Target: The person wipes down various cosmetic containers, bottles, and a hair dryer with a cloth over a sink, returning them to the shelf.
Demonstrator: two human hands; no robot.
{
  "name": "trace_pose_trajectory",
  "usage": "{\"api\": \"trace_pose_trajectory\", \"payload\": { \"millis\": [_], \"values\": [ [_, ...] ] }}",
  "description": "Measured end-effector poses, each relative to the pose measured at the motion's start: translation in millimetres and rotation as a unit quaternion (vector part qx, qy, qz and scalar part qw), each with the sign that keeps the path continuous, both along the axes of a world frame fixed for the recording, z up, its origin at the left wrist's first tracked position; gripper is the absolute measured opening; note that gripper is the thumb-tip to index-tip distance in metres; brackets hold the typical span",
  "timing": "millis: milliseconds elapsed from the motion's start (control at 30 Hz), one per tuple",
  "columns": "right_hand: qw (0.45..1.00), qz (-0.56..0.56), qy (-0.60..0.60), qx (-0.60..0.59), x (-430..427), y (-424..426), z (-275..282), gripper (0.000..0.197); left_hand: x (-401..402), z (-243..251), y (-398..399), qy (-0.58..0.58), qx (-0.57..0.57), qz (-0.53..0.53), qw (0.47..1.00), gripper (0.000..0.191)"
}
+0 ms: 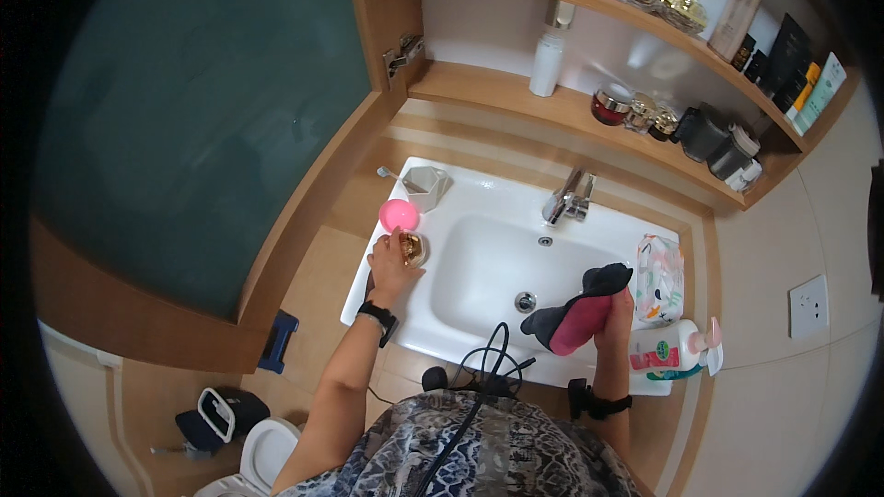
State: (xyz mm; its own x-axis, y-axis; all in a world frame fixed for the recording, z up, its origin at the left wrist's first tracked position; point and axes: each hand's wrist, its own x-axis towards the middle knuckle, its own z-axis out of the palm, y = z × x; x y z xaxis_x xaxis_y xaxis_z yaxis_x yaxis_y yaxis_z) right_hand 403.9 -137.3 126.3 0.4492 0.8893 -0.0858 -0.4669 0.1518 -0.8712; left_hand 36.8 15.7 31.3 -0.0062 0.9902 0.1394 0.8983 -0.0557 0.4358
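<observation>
My left hand (392,264) rests with its fingers on a gold-topped cosmetic jar (414,249) at the left rim of the white washbasin (469,331). Just behind that jar lies a round pink lid or dish (398,215). A grey-white faceted cup (426,188) with a toothbrush (395,176) stands at the back left corner. Over the basin's right side, my right hand (616,317) holds a pink and dark grey cloth (583,317), which hangs partly folded. The chrome faucet (570,200) is at the back of the basin.
A wipes pack (659,279) and a pump bottle (666,351) are on the right rim. Above, an open cabinet's wooden shelves (483,83) hold bottles, jars and tubes. Its mirrored door (207,117) stands open at left. A toilet (269,452) and bin (231,414) are lower left.
</observation>
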Motion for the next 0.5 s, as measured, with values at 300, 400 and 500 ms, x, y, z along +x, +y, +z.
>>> {"api": "trace_pose_trajectory", "payload": {
  "millis": [300,400,500],
  "values": [
    [0.989,0.095,-0.008,0.115,13.5,-5.6,9.6,0.033,43.8,101.7,-11.6,-0.087,0.28,-0.159,0.943,0.066],
    [0.981,0.039,0.016,0.189,23.2,-1.5,23.2,0.036,94.1,167.7,14.2,-0.176,0.359,-0.223,0.889,0.051],
    [0.974,-0.008,0.127,0.187,33.1,2.4,40.1,0.032,139.3,225.4,43.1,-0.204,0.358,-0.277,0.868,0.05]
  ]
}}
